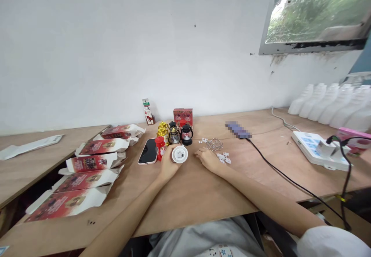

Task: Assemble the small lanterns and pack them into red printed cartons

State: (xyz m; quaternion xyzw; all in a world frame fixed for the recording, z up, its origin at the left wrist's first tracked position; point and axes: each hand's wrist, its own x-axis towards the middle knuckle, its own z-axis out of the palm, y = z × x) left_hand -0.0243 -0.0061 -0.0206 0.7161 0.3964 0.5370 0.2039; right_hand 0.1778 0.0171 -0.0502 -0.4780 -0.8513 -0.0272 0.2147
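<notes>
My left hand is wrapped round a small white lantern with its round base turned up towards me; small details show inside the base's ring. My right hand rests on the table to the right, apart from the lantern, its fingers bent and close together. Whatever is at those fingertips is too small to make out. Beyond it lie tiny white pieces, a heap of bent wire handles and flat white pieces. A red lantern stands beside my left hand.
Behind my hands stand gold lanterns and a black lantern. A phone lies left of them, near open red boxes. To the right are a cabled purple device, a power strip and white bottles.
</notes>
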